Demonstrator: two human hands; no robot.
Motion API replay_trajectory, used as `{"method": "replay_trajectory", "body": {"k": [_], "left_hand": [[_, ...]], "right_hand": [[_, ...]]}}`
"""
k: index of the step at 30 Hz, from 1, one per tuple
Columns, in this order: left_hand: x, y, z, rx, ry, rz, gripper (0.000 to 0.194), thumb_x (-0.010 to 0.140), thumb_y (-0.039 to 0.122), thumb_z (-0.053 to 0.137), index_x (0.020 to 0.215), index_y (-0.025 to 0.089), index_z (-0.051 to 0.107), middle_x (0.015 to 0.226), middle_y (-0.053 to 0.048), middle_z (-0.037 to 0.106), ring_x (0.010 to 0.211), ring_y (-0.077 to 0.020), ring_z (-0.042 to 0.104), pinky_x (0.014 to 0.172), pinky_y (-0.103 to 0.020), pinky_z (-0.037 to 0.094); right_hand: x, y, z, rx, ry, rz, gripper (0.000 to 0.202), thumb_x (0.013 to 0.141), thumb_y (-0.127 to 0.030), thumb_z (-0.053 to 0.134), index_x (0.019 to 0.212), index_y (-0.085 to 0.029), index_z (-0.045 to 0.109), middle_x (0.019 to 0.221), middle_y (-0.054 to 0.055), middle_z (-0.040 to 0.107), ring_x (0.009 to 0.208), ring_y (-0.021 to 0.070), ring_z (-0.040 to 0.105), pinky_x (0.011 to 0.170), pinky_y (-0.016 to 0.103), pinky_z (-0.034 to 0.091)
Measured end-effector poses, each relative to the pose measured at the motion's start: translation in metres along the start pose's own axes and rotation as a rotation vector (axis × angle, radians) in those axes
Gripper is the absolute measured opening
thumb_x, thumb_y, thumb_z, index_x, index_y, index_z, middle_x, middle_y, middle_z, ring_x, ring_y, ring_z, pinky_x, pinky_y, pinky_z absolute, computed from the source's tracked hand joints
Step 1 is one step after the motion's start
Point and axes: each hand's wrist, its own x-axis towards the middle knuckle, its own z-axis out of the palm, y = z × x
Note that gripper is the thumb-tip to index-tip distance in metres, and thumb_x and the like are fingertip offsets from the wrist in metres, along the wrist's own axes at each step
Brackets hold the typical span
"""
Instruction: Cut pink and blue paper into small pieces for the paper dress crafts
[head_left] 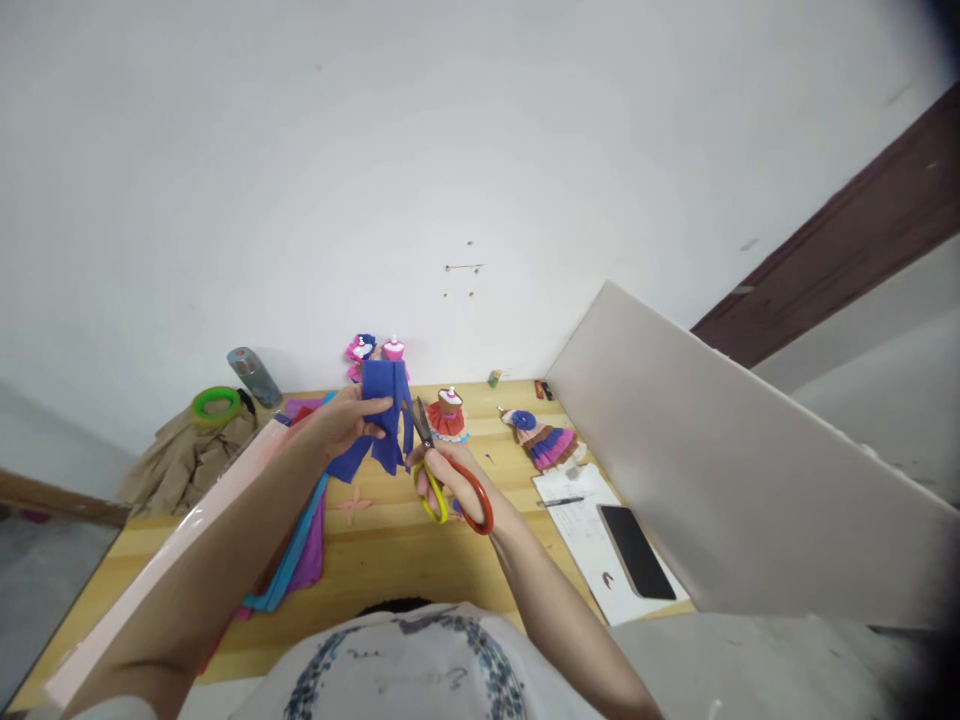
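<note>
My left hand pinches a piece of blue crepe paper, raised above the table, with cut strips hanging from it. My right hand grips scissors with one yellow and one red-orange handle loop. Their blades are parted and point up beside the right edge of the blue paper; whether they touch it I cannot tell. Behind the paper stand small paper dress figures, one with a pink top. A figure with a brown top and red ruffled skirt stands just beyond the blades.
Coloured paper sheets lie under my left forearm. A green tape roll rests on brown cloth at left, near a grey bottle. On the right are a ruffled dress, white paper, a pen, a phone and a white partition.
</note>
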Motion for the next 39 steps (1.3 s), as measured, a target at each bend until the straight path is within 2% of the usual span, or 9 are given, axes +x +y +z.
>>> {"method": "replay_trajectory", "body": {"k": [4, 9, 18, 26, 39], "left_hand": [[-0.002, -0.002, 0.004, -0.014, -0.047, -0.003, 0.029, 0.066, 0.025, 0.082, 0.087, 0.008, 0.071, 0.066, -0.006, 0.070, 0.053, -0.0134, 0.064, 0.046, -0.018, 0.050], [-0.005, -0.005, 0.005, -0.030, -0.079, -0.007, 0.031, 0.066, 0.028, 0.083, 0.086, 0.007, 0.071, 0.068, -0.008, 0.071, 0.055, -0.0139, 0.065, 0.046, -0.018, 0.050], [-0.007, -0.003, 0.003, -0.076, 0.001, -0.001, 0.029, 0.066, 0.021, 0.082, 0.088, 0.007, 0.071, 0.079, -0.010, 0.074, 0.057, -0.0147, 0.066, 0.044, -0.019, 0.049], [-0.008, -0.007, 0.005, -0.061, -0.050, 0.000, 0.029, 0.065, 0.024, 0.084, 0.085, 0.007, 0.072, 0.070, -0.008, 0.072, 0.052, -0.0134, 0.064, 0.043, -0.018, 0.049], [-0.016, 0.000, 0.011, -0.074, -0.001, -0.030, 0.034, 0.060, 0.025, 0.087, 0.083, 0.006, 0.071, 0.068, -0.008, 0.071, 0.047, -0.0106, 0.059, 0.042, -0.018, 0.046]], "right_hand": [[0.011, 0.005, 0.002, -0.052, 0.030, -0.002, 0.058, 0.080, -0.075, 0.051, 0.076, -0.017, 0.055, 0.060, 0.000, 0.058, 0.042, 0.0097, 0.052, 0.042, 0.022, 0.039], [0.019, 0.007, 0.003, -0.119, 0.074, -0.020, 0.059, 0.083, -0.075, 0.046, 0.079, -0.016, 0.056, 0.060, 0.000, 0.057, 0.043, 0.0101, 0.053, 0.042, 0.021, 0.039], [0.013, 0.010, 0.006, -0.169, 0.093, -0.033, 0.058, 0.084, -0.074, 0.045, 0.075, -0.017, 0.053, 0.059, 0.000, 0.056, 0.043, 0.0100, 0.053, 0.041, 0.021, 0.039], [0.022, 0.010, 0.005, -0.210, 0.096, -0.077, 0.056, 0.088, -0.070, 0.043, 0.077, -0.017, 0.055, 0.059, 0.000, 0.056, 0.043, 0.0100, 0.053, 0.041, 0.021, 0.040], [0.030, 0.001, 0.014, -0.305, 0.201, -0.134, 0.037, 0.092, -0.050, 0.045, 0.072, -0.019, 0.051, 0.055, -0.002, 0.051, 0.045, 0.0113, 0.051, 0.045, 0.022, 0.038]]}}
